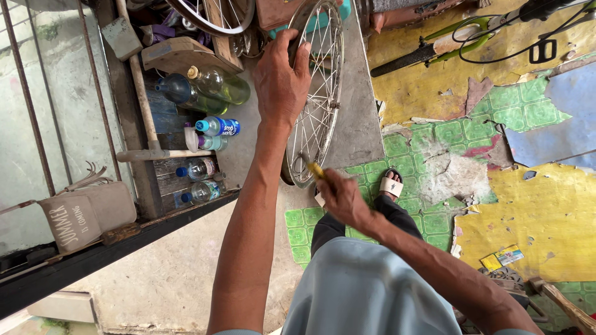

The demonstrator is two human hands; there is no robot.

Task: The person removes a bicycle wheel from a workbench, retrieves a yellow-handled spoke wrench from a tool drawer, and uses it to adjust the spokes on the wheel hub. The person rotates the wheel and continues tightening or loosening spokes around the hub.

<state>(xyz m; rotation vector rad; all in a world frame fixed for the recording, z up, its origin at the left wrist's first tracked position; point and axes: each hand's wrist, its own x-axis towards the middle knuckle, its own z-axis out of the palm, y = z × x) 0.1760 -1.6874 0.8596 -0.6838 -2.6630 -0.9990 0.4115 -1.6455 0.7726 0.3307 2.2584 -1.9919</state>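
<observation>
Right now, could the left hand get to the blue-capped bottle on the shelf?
Probably yes. The left hand grips the wheel rim, and the blue-capped bottle lies beside it to the left, with nothing visible between them; the hand would have to release the rim first.

Daylit workshop. Bare concrete floor (167,273) on the left, torn green and yellow vinyl (534,211) on the right. Far left, metal bars (28,105) and a bottle-filled shelf (167,180).

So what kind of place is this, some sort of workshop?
Most likely a small, informal bicycle repair spot. The left hand grips a spoked wheel while the right hand holds a yellow tool at its rim, and a green bike frame lies on the patched floor.
</observation>
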